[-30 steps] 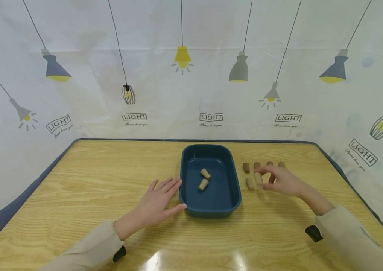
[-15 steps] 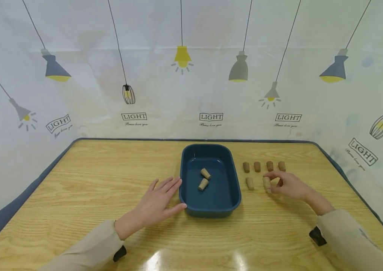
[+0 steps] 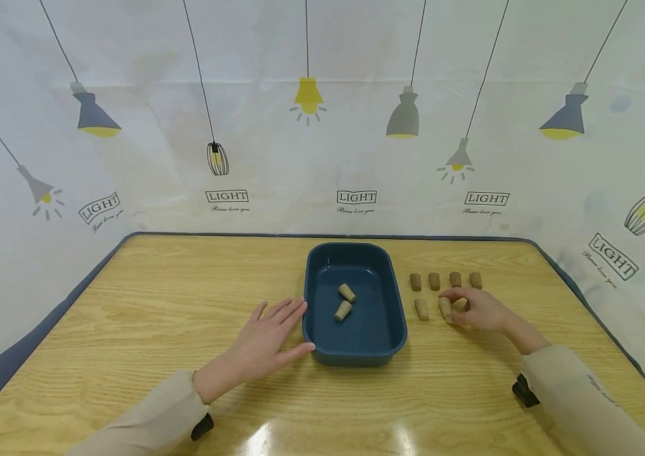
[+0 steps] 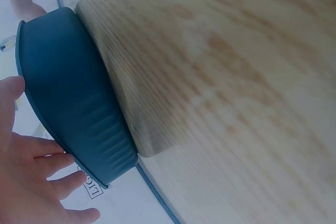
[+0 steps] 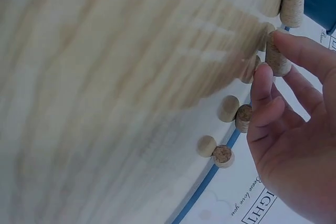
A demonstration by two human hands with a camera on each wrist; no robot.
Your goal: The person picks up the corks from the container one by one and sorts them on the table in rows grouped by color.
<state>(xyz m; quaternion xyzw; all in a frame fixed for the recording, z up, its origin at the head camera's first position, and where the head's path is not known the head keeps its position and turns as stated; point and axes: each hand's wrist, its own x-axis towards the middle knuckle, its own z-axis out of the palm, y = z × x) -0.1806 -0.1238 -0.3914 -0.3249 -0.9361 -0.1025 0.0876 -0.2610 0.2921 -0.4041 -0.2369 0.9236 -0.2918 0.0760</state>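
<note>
My right hand (image 3: 482,311) pinches a light cork stopper (image 3: 445,309) between thumb and fingers, right of the blue bin. In the right wrist view the pinched cork stopper (image 5: 279,59) stands upright at the table surface. One more light cork (image 3: 421,309) stands just left of it, a small gap apart. Behind them is a row of several darker corks (image 3: 434,281). My left hand (image 3: 260,345), fingers straight, touches the left rim of the deep blue bin (image 3: 355,358); the left wrist view shows its fingertips along the bin's wall (image 4: 79,93). Two light corks (image 3: 343,310) lie on their sides inside.
The bin stands mid-table on a wooden table (image 3: 185,285). A pale printed backdrop (image 3: 277,158) with lamp drawings rises behind the table's far edge and along both sides.
My right hand, with the light cork, has shifted right from close beside the standing light cork, then slightly back left. My left hand and the bin stay where they were.
</note>
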